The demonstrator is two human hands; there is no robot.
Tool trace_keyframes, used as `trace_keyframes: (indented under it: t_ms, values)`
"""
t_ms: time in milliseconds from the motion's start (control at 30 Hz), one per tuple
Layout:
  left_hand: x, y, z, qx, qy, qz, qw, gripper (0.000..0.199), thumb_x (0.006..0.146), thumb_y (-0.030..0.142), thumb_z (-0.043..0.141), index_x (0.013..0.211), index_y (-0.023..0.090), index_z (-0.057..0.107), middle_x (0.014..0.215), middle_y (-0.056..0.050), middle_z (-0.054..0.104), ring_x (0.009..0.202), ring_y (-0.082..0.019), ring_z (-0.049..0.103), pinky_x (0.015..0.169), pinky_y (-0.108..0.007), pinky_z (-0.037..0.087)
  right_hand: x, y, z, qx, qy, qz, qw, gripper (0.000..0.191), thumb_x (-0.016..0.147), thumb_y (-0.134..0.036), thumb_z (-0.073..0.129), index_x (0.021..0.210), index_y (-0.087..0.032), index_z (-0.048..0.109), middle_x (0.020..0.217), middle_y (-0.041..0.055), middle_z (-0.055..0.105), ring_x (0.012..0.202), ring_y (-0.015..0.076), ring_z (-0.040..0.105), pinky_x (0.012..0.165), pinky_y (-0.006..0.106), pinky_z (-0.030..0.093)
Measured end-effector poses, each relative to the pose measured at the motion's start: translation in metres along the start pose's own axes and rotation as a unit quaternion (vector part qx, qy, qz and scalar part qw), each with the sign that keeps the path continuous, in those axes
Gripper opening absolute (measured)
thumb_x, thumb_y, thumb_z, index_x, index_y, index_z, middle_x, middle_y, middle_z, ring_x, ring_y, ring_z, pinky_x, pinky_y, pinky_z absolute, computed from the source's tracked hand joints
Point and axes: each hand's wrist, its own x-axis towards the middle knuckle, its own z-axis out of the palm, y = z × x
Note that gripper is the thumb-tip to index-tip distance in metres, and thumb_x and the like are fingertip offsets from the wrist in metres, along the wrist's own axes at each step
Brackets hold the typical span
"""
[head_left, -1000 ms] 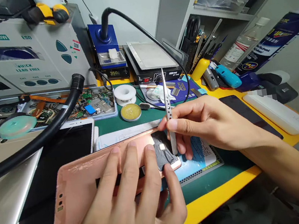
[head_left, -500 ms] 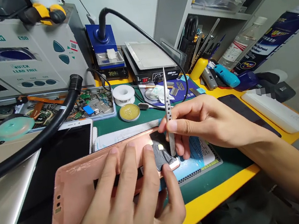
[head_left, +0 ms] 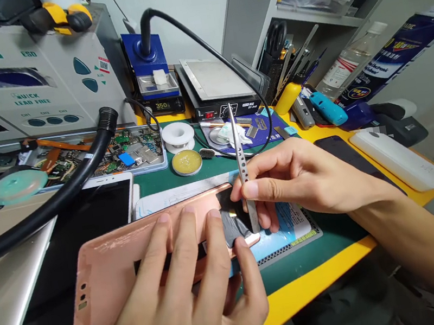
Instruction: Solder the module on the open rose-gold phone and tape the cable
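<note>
A pink phone back cover point(head_left: 109, 278), its inner side up, lies slantwise on the work mat. Spread over it are the fingers of my left hand point(head_left: 189, 276), pressing it down, with the thumb partly hidden at the near edge. Dark film point(head_left: 233, 228) covers the cover's right end. My right hand point(head_left: 298, 182) pinches metal tweezers point(head_left: 240, 153) between thumb and fingers. Their pointed tips face up, and the blunt end is down at the film near the cover's right edge; whether it touches is hard to tell.
White phone point(head_left: 100, 230) and gold panel point(head_left: 18, 232) lie left, crossed by a black hose point(head_left: 69, 191). Behind are a circuit-board tray point(head_left: 147, 165), solder spool point(head_left: 178, 135), flux tin point(head_left: 187, 163) and hot plate point(head_left: 212, 81). A dark phone point(head_left: 348, 161) lies right.
The tweezers' upright tips have tilted slightly left, and their blunt end sits a little lower. My left hand and the back cover hold nearly the same place.
</note>
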Motion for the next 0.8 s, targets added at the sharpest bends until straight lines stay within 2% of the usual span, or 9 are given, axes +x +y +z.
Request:
trace_keyframes:
  t_ms: [133,300,367,500,633,767,800]
  values:
    - [-0.006,-0.003,0.001,0.025,0.005,0.009,1.0,0.036,0.1,0.046,0.069,0.129,0.024,0.065,0.146,-0.016,0.072,0.14,-0.04,0.066,0.123,-0.071,0.048,0.0,0.0,0.0,0.019,0.003,0.002,1.0,0.035,0.098,-0.045,0.085,0.095,-0.01,0.078,0.069,0.0039,0.076,0.06,0.013,0.073,0.06,0.022,0.065]
    - [-0.012,-0.007,0.002,0.097,-0.003,0.043,0.994,0.037,0.105,0.034,0.06,0.134,0.012,0.056,0.146,-0.033,0.063,0.135,-0.054,0.065,0.111,-0.07,0.054,0.001,-0.001,0.001,0.004,0.01,0.002,1.0,0.039,0.098,-0.049,0.084,0.096,-0.009,0.079,0.067,0.0037,0.075,0.059,0.0133,0.072,0.059,0.023,0.064]
    - [-0.013,-0.007,0.002,0.099,-0.002,0.049,0.994,0.035,0.106,0.029,0.053,0.135,0.009,0.054,0.147,-0.037,0.06,0.133,-0.057,0.065,0.109,-0.072,0.054,0.001,-0.001,0.002,-0.004,0.007,0.006,1.0,0.041,0.098,-0.05,0.084,0.096,-0.01,0.079,0.067,0.0041,0.074,0.059,0.0133,0.071,0.058,0.023,0.063]
    - [-0.012,-0.003,-0.001,0.093,-0.01,0.044,0.995,0.034,0.108,0.022,0.044,0.139,0.009,0.051,0.15,-0.037,0.057,0.134,-0.057,0.064,0.11,-0.072,0.052,0.001,-0.002,0.002,0.012,0.016,0.006,1.0,0.039,0.097,-0.049,0.085,0.094,-0.011,0.078,0.069,0.0036,0.075,0.06,0.0136,0.072,0.06,0.023,0.064]
    - [-0.011,-0.001,-0.005,0.088,-0.026,0.032,0.995,0.034,0.107,0.018,0.043,0.139,0.009,0.052,0.15,-0.037,0.057,0.138,-0.057,0.061,0.112,-0.072,0.05,0.0,-0.002,0.003,-0.018,0.019,0.006,1.0,0.046,0.096,-0.055,0.084,0.092,-0.01,0.078,0.066,0.004,0.074,0.058,0.0129,0.07,0.058,0.022,0.062]
    - [-0.011,-0.002,-0.003,0.078,0.012,0.047,0.996,0.036,0.108,0.017,0.036,0.139,0.008,0.052,0.146,-0.035,0.06,0.146,-0.057,0.053,0.117,-0.071,0.043,0.001,-0.001,0.003,-0.001,0.018,0.007,1.0,0.045,0.095,-0.055,0.085,0.087,-0.011,0.077,0.067,0.0039,0.074,0.06,0.0126,0.071,0.059,0.022,0.062]
    - [-0.012,-0.003,-0.002,0.075,-0.036,0.028,0.996,0.036,0.108,0.016,0.039,0.141,0.007,0.051,0.151,-0.036,0.055,0.154,-0.058,0.045,0.121,-0.071,0.04,0.001,0.0,0.003,0.011,0.019,0.005,1.0,0.044,0.095,-0.053,0.086,0.087,-0.011,0.076,0.068,0.0036,0.074,0.06,0.0127,0.072,0.06,0.022,0.064]
